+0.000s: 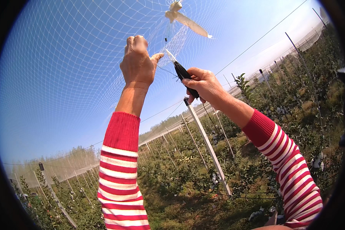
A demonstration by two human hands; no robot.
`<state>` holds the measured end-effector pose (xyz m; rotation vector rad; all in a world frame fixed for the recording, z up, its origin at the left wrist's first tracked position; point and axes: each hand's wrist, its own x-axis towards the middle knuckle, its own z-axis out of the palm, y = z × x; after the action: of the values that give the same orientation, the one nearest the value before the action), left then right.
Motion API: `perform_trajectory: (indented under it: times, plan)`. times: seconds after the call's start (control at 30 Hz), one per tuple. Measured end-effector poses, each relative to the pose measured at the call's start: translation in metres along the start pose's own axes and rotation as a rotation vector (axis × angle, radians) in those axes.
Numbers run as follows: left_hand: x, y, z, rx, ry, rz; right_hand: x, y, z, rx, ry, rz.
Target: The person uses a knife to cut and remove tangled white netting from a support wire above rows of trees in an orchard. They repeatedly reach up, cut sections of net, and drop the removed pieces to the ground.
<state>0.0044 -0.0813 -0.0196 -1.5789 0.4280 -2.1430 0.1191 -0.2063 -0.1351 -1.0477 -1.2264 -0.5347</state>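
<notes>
White netting (83, 43) spreads overhead against blue sky. My left hand (139, 60) is raised to the net, fingertips curled at its mesh and thumb stretched to the right; whether it grips the mesh cannot be told. My right hand (205, 86) holds a netting shuttle (184, 73) wound with black twine, its pale pointed tip up near my left thumb. A thin strand runs from the left thumb towards the shuttle, and another hangs below my right hand. Above, the net is bunched beside a small black piece (166, 39) and a pale cloth-like strip (192, 26).
A white post (208, 146) with a black cap stands below my right hand. Rows of leafy trees (172, 166), thinner poles and wires stretch behind it. Another capped post (56, 195) leans at lower left. Grass (166, 210) covers the ground between rows.
</notes>
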Motion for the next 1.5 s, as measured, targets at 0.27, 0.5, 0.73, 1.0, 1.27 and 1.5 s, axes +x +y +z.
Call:
perform_trajectory:
  times: [0.27, 0.5, 0.73, 1.0, 1.27, 1.5]
  plan:
    - [0.001, -0.003, -0.01, 0.011, -0.095, -0.004, 0.027, 0.003, -0.007, -0.056, 0.012, -0.133]
    - [0.003, -0.013, -0.013, -0.057, -0.178, 0.016, 0.052, 0.013, -0.017, -0.322, 0.164, -0.378]
    - [-0.001, -0.008, -0.024, -0.108, -0.237, -0.006, 0.05, 0.024, -0.014, -0.273, 0.135, -0.467]
    - [-0.013, -0.009, -0.016, -0.22, -0.202, -0.002, 0.029, -0.012, 0.014, 0.121, 0.081, -0.388]
    - [-0.024, -0.008, -0.014, -0.527, -0.324, -0.01, 0.039, -0.033, 0.028, 0.1, 0.162, -0.657]
    - [-0.027, -0.012, -0.006, -0.587, -0.179, -0.042, 0.002, -0.038, 0.026, -0.74, 0.534, -0.781]
